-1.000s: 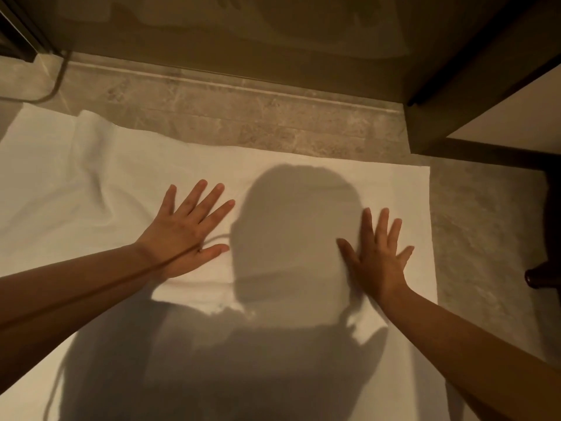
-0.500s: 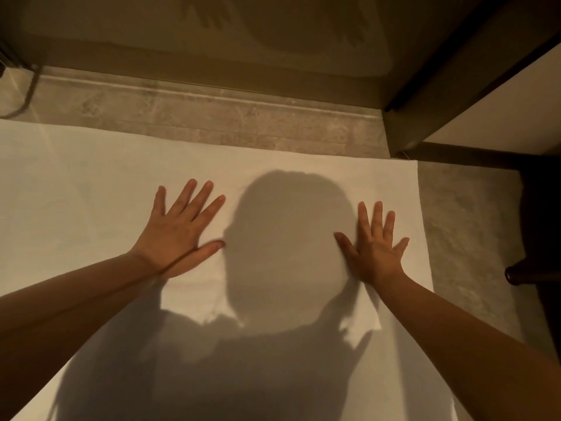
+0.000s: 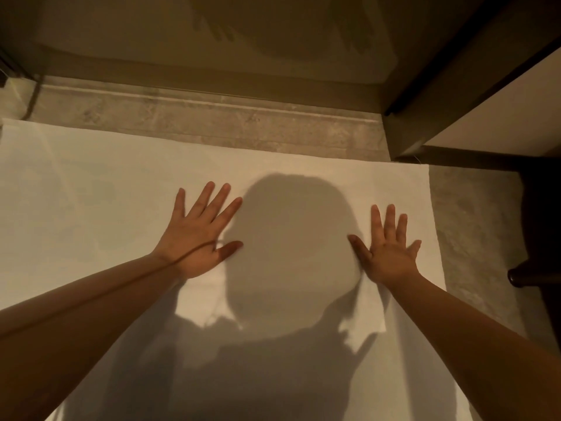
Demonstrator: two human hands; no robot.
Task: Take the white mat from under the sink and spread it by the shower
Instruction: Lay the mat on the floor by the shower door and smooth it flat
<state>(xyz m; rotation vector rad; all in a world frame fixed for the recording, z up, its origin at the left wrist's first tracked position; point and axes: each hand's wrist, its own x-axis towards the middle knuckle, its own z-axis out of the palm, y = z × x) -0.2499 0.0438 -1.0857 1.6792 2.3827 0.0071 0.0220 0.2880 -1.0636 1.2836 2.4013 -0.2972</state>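
Mat: the white mat (image 3: pixel 91 192) lies spread out on the floor. It fills most of the picture, from 9 o'clock across to near 3 o'clock and down to 6 o'clock.
Mat's far edge: it runs straight along the stone step (image 3: pixel 212 123) at 12 o'clock, right beside it.
Mat's right edge: it ends at the bare stone floor (image 3: pixel 473 238), at about 3 o'clock.
Left hand: the left hand (image 3: pixel 197 235) lies flat on the mat, a bit toward 9 o'clock from the middle. Its fingers are straight and spread wide, pointing to about 1 o'clock. It presses down and grabs nothing.
Right hand: the right hand (image 3: pixel 388 253) lies flat on the mat too, toward 3 o'clock. Its fingers are straight and spread, pointing to 12 o'clock. It holds nothing.
Wrinkle: a small wrinkle in the mat shows just below the right wrist.
Shadow: the person's dark shadow (image 3: pixel 291 238) falls on the mat between the two hands and down to 6 o'clock.
Shiny panel: a shiny panel (image 3: pixel 273 41) stands behind the step at 12 o'clock.
Dark frame: a dark frame (image 3: pixel 455 71) goes up at 2 o'clock.
Dark leg: a dark leg (image 3: pixel 528 275) of some furniture pokes in at 3 o'clock, off the mat.
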